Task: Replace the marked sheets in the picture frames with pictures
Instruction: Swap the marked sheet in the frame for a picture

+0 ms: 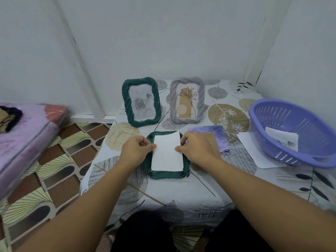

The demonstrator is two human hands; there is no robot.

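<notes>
Plain white walls enclose a low counter (181, 193) draped in a leaf-printed cloth, with patterned floor tiles to its left.

Progress, judged from the layout: two frames stand upright at the back and appear finished. The dark green rope-textured frame (141, 102) shows a grey rose print; the pale grey rope-textured frame (187, 100) just beside it shows a tan-and-line flower print. A third dark green twisted-rope frame (166, 174) lies face down near the front edge, with a white rectangular sheet (167, 151) resting on its open back. Whether this sheet is the marked one or the reverse of a picture cannot be told.

The left hand (137, 150) pinches the sheet's left edge; the right hand (195, 149) pinches its right edge.

A purple glossy print (214, 131) lies flat behind the right hand. A slotted lilac plastic basket (291, 131) at the right holds a used paper sheet (283, 139); another white sheet (254, 151) lies partly beneath it.
</notes>
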